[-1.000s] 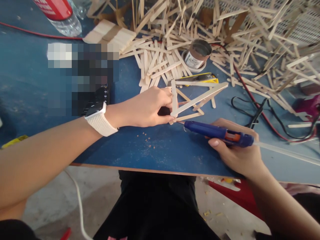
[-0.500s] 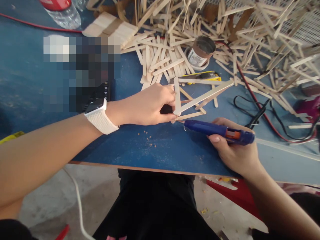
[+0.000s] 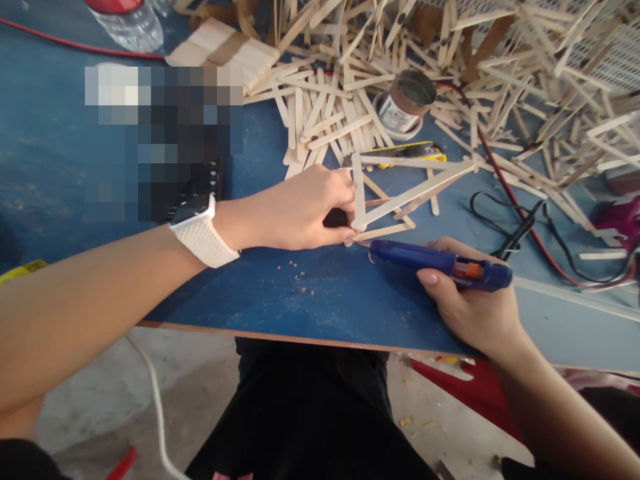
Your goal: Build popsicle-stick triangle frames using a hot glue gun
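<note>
Pinched in my left hand (image 3: 313, 208) is the near left corner of a frame of popsicle sticks (image 3: 417, 192). Its pale sticks are joined into triangles that reach out to the right above the table. My right hand (image 3: 473, 297) is wrapped round a blue hot glue gun (image 3: 425, 259) with an orange part in its body. The gun's nozzle points left and meets the frame's corner just by my left thumb; whether glue is flowing I cannot tell. Some left fingertips are hidden behind the sticks.
Loose popsicle sticks (image 3: 325, 120) pile up across the back of the blue table (image 3: 260, 287). Behind the frame are a yellow utility knife (image 3: 415, 153) and a brown-rimmed jar (image 3: 403, 107). A black cable (image 3: 515, 223) lies at right, a water bottle (image 3: 130, 30) at back left.
Both hands, the glue gun and the stick frame keep nearly the same pose. The whole view has shifted very slightly.
</note>
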Demonstrator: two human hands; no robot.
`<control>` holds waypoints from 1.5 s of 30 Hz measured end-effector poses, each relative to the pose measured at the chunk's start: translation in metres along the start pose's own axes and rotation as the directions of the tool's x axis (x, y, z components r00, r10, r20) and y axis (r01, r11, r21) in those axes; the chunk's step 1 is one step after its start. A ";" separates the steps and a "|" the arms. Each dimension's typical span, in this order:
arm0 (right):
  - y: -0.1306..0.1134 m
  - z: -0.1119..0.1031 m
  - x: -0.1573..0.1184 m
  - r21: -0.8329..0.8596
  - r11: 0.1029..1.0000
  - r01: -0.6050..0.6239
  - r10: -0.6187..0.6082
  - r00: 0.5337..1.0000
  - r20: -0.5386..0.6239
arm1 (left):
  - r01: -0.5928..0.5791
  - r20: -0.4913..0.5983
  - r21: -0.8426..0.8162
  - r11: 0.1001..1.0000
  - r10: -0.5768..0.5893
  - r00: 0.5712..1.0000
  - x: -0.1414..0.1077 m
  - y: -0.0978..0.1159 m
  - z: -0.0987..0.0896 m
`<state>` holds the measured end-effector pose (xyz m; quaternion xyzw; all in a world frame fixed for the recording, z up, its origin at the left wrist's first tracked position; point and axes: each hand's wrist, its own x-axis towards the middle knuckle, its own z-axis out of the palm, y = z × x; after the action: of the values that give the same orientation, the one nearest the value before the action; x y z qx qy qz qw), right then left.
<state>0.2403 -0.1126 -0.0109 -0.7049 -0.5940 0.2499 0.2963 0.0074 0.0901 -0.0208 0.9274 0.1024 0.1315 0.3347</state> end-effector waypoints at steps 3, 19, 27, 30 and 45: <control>-0.001 0.001 0.000 -0.010 1.000 -0.020 0.020 1.000 -0.001 | 0.002 -0.003 0.002 1.000 -0.002 1.000 0.000 0.000 0.000; -0.003 0.000 0.000 -0.023 0.998 -0.063 0.063 0.998 0.002 | 0.026 0.016 -0.001 1.000 -0.026 1.000 0.000 0.005 -0.002; -0.003 0.000 0.000 0.000 0.998 -0.067 0.067 0.998 0.001 | 0.022 0.019 -0.008 1.000 -0.022 1.000 0.000 0.004 -0.002; -0.004 0.000 0.001 0.000 0.997 -0.071 0.071 0.997 0.003 | 0.017 0.017 -0.005 1.000 -0.017 1.000 0.000 0.004 -0.001; -0.007 0.000 0.003 -0.020 0.998 -0.053 0.053 0.999 0.006 | 0.040 0.036 -0.012 0.999 -0.039 0.999 -0.001 0.006 -0.003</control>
<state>0.2364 -0.1093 -0.0059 -0.7227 -0.5784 0.2540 0.2805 0.0061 0.0871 -0.0146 0.9253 0.1139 0.1091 0.3449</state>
